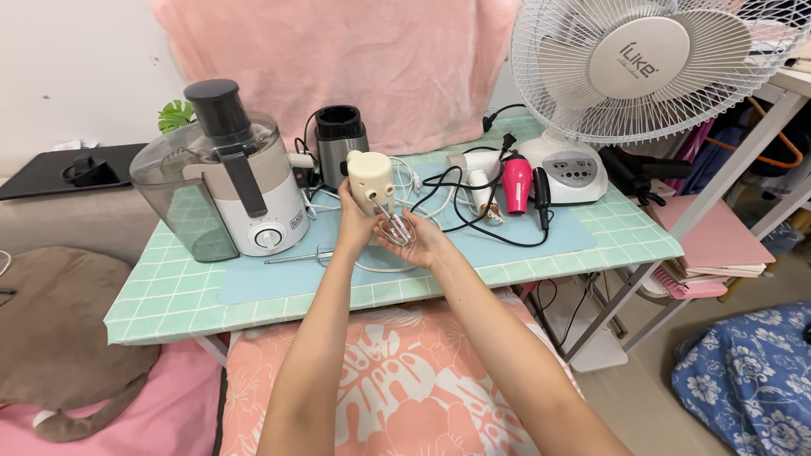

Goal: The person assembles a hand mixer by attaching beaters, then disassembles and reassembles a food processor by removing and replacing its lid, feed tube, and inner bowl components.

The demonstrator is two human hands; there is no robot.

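My left hand grips the lower body of a cream hand mixer, held upright above the table. My right hand cups a metal whisk beater whose shaft points up to the mixer's underside. A second metal beater lies flat on the light blue mat, just left of my left hand. The mixer's white cord trails behind it over the table.
On the green checked table stand a white juicer with a black pusher, a small black-and-steel blender, a white hair dryer, a pink hair dryer and a white fan. Pink cloth hangs behind.
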